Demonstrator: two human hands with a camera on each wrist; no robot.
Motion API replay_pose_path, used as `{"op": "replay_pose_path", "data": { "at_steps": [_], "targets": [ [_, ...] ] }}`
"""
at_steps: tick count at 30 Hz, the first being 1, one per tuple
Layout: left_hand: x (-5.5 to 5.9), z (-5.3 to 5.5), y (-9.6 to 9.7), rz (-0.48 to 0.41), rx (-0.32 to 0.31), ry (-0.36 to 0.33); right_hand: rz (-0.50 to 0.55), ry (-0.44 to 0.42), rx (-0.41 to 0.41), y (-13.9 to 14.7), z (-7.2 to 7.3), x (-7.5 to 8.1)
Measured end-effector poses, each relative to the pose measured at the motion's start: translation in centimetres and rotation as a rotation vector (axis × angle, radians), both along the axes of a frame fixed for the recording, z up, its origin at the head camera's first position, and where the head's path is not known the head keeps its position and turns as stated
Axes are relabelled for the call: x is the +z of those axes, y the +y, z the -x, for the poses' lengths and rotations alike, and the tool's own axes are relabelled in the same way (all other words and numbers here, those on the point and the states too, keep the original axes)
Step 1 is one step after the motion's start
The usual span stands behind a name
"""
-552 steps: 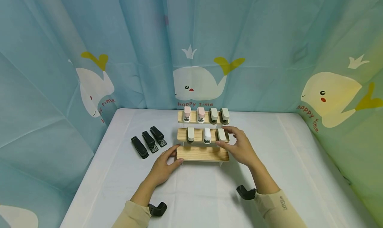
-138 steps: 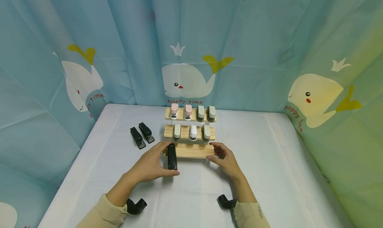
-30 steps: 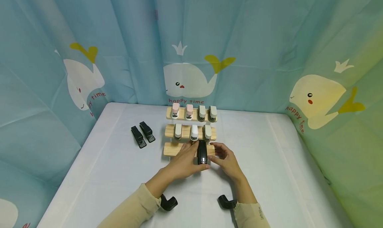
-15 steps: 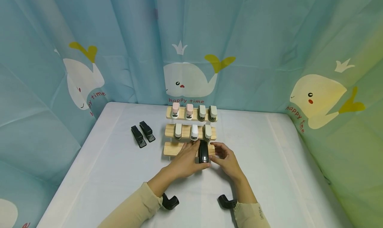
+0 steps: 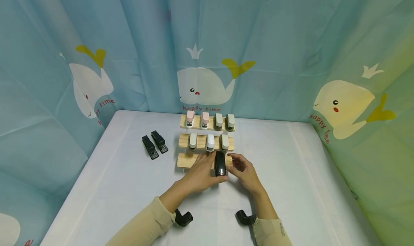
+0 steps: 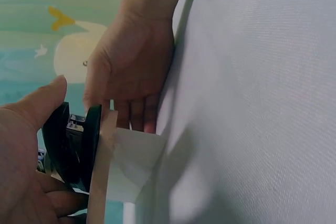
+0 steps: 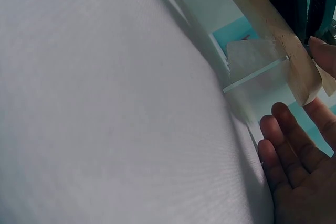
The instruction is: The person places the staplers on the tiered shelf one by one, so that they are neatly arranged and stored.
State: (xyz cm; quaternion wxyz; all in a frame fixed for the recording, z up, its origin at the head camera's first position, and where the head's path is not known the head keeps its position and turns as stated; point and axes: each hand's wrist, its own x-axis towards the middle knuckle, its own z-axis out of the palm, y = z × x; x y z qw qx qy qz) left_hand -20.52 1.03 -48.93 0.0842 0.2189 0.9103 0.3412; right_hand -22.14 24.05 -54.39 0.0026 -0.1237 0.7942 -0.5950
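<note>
In the head view a black stapler (image 5: pixel 220 164) stands on the right end of the bottom shelf of a three-step wooden display rack (image 5: pixel 185 160). My left hand (image 5: pixel 199 175) holds it, thumb at its front end and fingers toward the back. The left wrist view shows that stapler (image 6: pixel 93 148) resting on the board, its base along the wood. My right hand (image 5: pixel 243 172) grips the right end of the bottom shelf. In the right wrist view its thumb lies beside the stapler and the index finger touches the board's end (image 7: pixel 304 85); the other fingers are loosely bent.
Two black staplers (image 5: pixel 150 147) lie on the white table left of the rack. A white mini stapler (image 5: pixel 210 143) stands between two beige ones on the middle shelf. Pink (image 5: pixel 205 119) and grey-green mini staplers (image 5: pixel 230 121) line the top shelf. A whale-print curtain (image 5: pixel 278 95) hangs behind.
One of three black staplers left the table; my left hand brought it to the shelf and moved it rightward. My right hand went from the middle shelf to the bottom one. Little moved this last half second.
</note>
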Motion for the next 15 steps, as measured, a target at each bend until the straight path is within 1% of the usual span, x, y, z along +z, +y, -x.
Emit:
{"op": "replay_pose_path", "data": {
  "at_steps": [7, 11, 15],
  "targets": [
    [0.2, -0.3, -0.5, 0.025, -0.018, 0.006, -0.001, -0.006, -0.013, -0.1, -0.1, 0.1],
    [0.2, -0.6, -1.0, 0.006, -0.035, 0.021, -0.002, -0.006, -0.012, -0.1, -0.1, 0.1],
    [0.1, -0.8, -1.7, -0.012, -0.038, 0.043, -0.004, -0.008, -0.014, -0.1, -0.1, 0.2]
  ]
}}
